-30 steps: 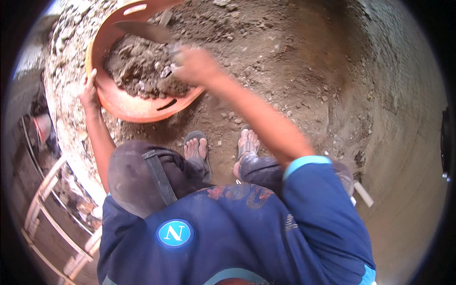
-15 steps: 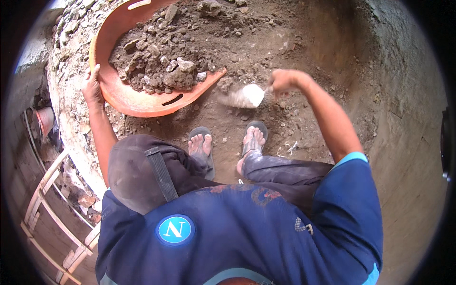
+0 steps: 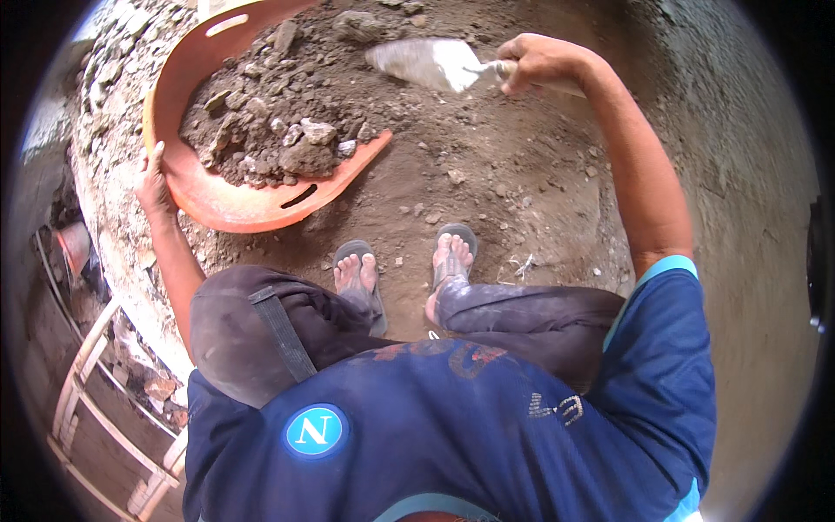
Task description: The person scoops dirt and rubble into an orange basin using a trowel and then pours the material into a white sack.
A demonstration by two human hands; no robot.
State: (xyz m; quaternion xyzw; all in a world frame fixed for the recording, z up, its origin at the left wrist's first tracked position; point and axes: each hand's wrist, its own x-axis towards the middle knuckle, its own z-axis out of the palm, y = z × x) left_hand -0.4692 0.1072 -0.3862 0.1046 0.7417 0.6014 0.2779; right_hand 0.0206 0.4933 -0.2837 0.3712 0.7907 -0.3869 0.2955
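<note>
Starting at the far left, a pale wooden ladder (image 3: 96,383) lay below the edge of the pit, past a rim of stony rubble (image 3: 104,130). Just inside that rim the left hand (image 3: 153,183) gripped the outer edge of an orange pan (image 3: 217,204), its fingers curled over the lip so that they were closed on the rim itself. The pan stood tilted on the dirt floor (image 3: 487,174), its open side facing the middle of the pit, and held a heap of soil and stones (image 3: 270,130) piled against its back wall. One slot handle showed near its top edge and another along its lower lip.

Toward the middle, two feet in grey sandals (image 3: 452,248) were planted on the packed earth just below the pan, with dusty dark trousers (image 3: 522,309) bent at the knees above a blue shirt (image 3: 452,435).

Further right, a trowel (image 3: 426,63) with a pale, dirt-caked blade hung over the ground beyond the pan's open side, blade pointing left toward the heap and apart from it. The right hand (image 3: 539,63) held its handle, fingers wrapped tight around it, forearm stretching back down to the blue sleeve. Beyond the arm the curved earthen wall (image 3: 739,217) of the pit rose at the right.
</note>
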